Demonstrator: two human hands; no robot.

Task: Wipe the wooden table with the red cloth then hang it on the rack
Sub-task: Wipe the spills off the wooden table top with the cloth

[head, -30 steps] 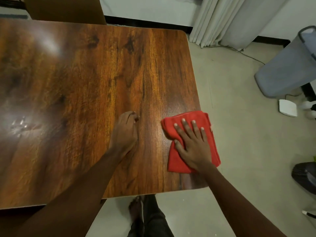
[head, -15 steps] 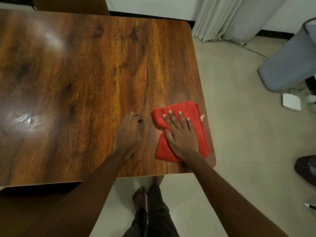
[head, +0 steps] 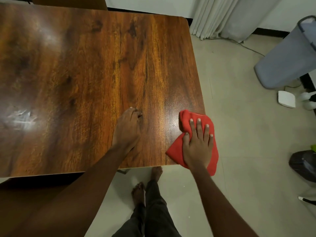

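Observation:
The red cloth [head: 186,119] lies bunched at the near right corner of the wooden table [head: 85,74], part of it hanging past the table's right and near edges. My right hand [head: 197,146] presses flat on top of the cloth, fingers spread and pointing away from me. My left hand [head: 127,130] rests on the bare tabletop to the left of the cloth, fingers curled under, holding nothing. No rack is in view.
A grey bin [head: 287,55] stands on the floor at the right, with a white box [head: 286,100] and cables beside it. Curtains [head: 220,17] hang at the back. A dark object [head: 302,166] sits at the right edge. My bare feet [head: 147,182] stand below the table edge.
My right hand has slid the cloth to the right and toward me, so it now overhangs the table's corner and is more bunched. My left hand has stayed in place.

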